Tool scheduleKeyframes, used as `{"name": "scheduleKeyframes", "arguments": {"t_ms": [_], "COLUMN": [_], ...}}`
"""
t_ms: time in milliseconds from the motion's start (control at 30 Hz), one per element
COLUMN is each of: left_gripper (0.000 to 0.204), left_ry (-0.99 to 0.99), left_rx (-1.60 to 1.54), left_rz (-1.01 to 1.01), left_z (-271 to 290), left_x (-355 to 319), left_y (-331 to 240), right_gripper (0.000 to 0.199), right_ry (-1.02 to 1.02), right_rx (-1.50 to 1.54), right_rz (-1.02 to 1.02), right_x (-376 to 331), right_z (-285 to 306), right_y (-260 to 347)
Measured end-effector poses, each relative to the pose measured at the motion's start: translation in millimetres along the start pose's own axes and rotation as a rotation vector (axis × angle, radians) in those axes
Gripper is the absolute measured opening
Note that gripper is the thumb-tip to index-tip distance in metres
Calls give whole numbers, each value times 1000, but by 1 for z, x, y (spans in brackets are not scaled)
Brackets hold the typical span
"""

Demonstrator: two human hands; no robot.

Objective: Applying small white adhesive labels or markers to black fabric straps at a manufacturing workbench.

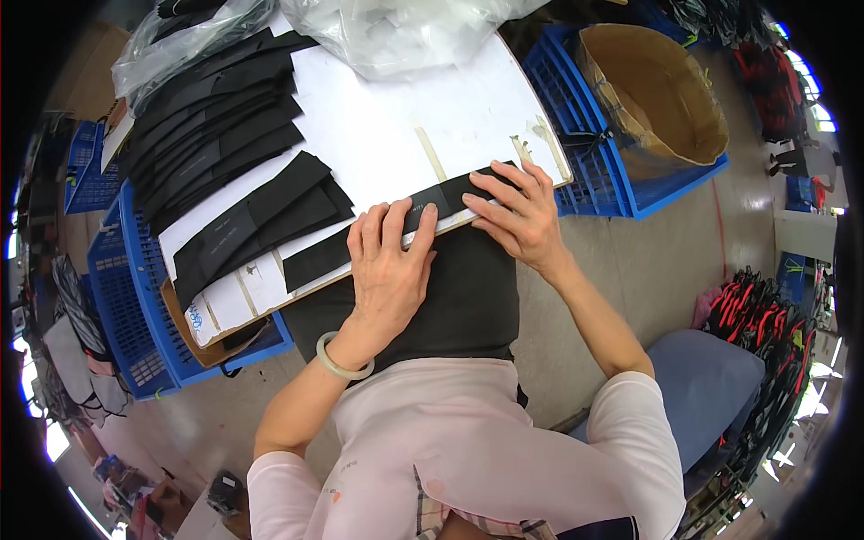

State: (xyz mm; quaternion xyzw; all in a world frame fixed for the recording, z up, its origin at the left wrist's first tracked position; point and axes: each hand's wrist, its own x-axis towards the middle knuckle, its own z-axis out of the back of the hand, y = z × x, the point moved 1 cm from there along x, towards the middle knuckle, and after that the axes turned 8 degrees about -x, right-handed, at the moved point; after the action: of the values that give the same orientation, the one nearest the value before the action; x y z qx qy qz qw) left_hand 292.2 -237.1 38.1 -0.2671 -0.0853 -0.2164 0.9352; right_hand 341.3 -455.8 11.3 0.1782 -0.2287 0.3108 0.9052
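A long, flat black fabric strip (pixel 315 261) lies along the near edge of a white-topped board (pixel 360 126). It has a darker band with small print around its middle. My left hand (pixel 393 252) rests on the strip left of that band, fingers stretched out and lying on the cloth. Toward the strip's right end, my right hand (pixel 524 216) has its fingers spread over the fabric, with the thumb by the board's edge. A few similar black strips (pixel 270 216) lie overlapped just left of my left hand.
Several overlapping black strips (pixel 216 135) cover the board's left side. Clear plastic bags (pixel 387 36) lie at its far end. Blue crates stand on both sides, the right crate (pixel 585 171) holding a brown paper-lined container (pixel 666 99). A grey-blue covered shape (pixel 693 387) is at lower right.
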Motion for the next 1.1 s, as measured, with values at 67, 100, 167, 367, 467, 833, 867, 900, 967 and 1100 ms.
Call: {"name": "scheduleKeyframes", "arguments": {"t_ms": [67, 100, 167, 367, 467, 833, 867, 900, 967, 1100], "left_gripper": [60, 60, 59, 79, 71, 51, 50, 49, 50, 48], "left_ry": [-2, 13, 32, -25, -50, -149, -148, -147, -177, -238], "left_rx": [4, 32, 58, 72, 114, 95, 78, 63, 54, 0], "left_rz": [2, 4, 5, 15, 1, -44, -41, -37, -22, -31], "left_z": [-2, -3, -6, -24, -29, -34, -34, -34, -34, -36], "left_x": [0, -1, -2, -10, -9, -11, -11, -11, -11, -10], "left_y": [-2, -3, -5, -9, -8, -2, -2, -2, -3, -5], "right_gripper": [33, 33, 32, 31, 30, 29, 29, 29, 29, 28], "right_ry": [-37, -36, -49, -70, -65, -57, -53, -52, -48, -41], "right_rx": [19, 20, 24, 37, 25, 9, 11, 11, 14, 3], "right_rz": [-1, -6, 1, 11, 0, 18, 26, 27, 37, 33], "right_x": [-1, -2, -3, -2, -4, -1, -2, -2, -1, -3], "right_z": [-1, -1, -2, -6, -6, -6, -6, -6, -7, -6], "right_y": [-2, -3, -3, -3, -4, -3, -3, -3, -3, -2]}}
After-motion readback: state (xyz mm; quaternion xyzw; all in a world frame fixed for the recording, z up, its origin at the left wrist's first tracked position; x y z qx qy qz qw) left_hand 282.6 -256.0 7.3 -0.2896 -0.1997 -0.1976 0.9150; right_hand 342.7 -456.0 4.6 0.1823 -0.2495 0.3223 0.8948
